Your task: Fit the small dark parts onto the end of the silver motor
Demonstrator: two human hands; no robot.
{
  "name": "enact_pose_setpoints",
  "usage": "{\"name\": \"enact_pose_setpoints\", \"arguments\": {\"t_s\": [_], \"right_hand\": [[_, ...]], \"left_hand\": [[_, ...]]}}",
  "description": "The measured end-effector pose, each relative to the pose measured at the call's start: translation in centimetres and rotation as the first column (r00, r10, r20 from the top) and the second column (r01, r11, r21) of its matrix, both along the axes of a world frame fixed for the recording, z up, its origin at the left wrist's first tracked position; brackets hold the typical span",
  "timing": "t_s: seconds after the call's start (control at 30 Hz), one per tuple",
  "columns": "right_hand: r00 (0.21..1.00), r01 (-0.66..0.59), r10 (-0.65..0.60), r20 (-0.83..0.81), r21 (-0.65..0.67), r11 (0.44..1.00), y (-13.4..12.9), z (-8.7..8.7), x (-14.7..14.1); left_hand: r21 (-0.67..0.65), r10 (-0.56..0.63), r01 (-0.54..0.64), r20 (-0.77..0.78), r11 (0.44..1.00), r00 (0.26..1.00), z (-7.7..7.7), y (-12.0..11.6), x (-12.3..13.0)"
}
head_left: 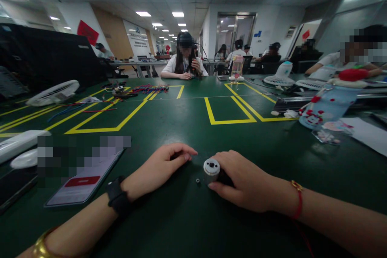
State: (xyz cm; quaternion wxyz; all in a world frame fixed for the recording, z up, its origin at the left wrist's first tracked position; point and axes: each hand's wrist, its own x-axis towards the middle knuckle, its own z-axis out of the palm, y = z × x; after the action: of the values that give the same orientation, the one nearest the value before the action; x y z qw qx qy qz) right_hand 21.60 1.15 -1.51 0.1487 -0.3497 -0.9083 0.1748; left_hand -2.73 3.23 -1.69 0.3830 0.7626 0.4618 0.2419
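Note:
A silver cylindrical motor [211, 166] stands upright on the green table, its round end face up with a centre opening and small holes. My right hand [242, 181] is wrapped around its right side, thumb in front and fingers behind. Just left of the motor's base lies a tiny metal ring-shaped part [198, 180], apart from both hands. My left hand [165, 163] rests on the table left of the motor, index finger and thumb stretched toward it with a gap between them. Nothing shows in that hand.
To the left lie a phone [87, 175] and a white mouse-like object [26, 158]. Wires [151, 89] and a white fan [54, 92] sit farther back. At right stand a blue bottle [329, 102] and more fans [279, 74]. A person [184, 62] sits opposite.

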Motion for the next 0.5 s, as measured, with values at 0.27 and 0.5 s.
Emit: {"name": "enact_pose_setpoints", "arguments": {"t_s": [0.27,0.5], "right_hand": [[1.000,0.001,0.000,-0.012,0.025,1.000,-0.03,-0.04,0.04],[1.000,-0.002,0.002,-0.015,0.023,1.000,0.01,-0.09,0.05]], "left_hand": [[0.015,-0.038,0.038,-0.027,0.999,0.999,0.16,0.02,-0.03],[0.044,-0.037,0.040,-0.067,0.998,0.997,0.44,-0.17,0.19]]}}
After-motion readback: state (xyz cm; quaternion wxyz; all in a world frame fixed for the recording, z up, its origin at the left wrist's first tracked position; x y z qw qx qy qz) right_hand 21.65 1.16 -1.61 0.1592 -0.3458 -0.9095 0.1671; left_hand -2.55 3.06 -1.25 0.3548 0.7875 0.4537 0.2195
